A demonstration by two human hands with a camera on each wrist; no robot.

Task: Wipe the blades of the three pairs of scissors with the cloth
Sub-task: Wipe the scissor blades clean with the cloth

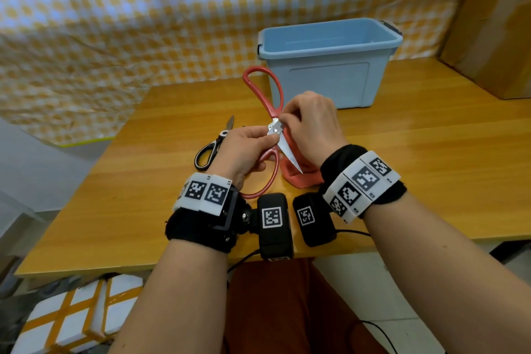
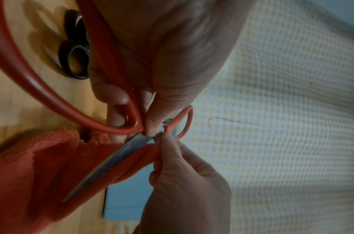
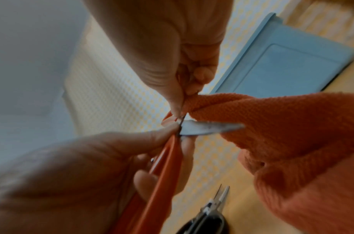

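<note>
The wooden table [image 1: 402, 152] carries black-handled scissors [image 1: 208, 149], a blue bin [image 1: 327, 77] and a cardboard box [image 1: 494, 37].

Bin [image 1: 327, 66] behind scissors [image 1: 214, 144] on table [image 1: 431, 152]

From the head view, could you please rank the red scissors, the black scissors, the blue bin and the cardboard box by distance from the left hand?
1. Red scissors: held in the left hand.
2. Black scissors: on the table just left of that hand.
3. Blue bin: behind, to the right.
4. Cardboard box: far right corner.
</note>
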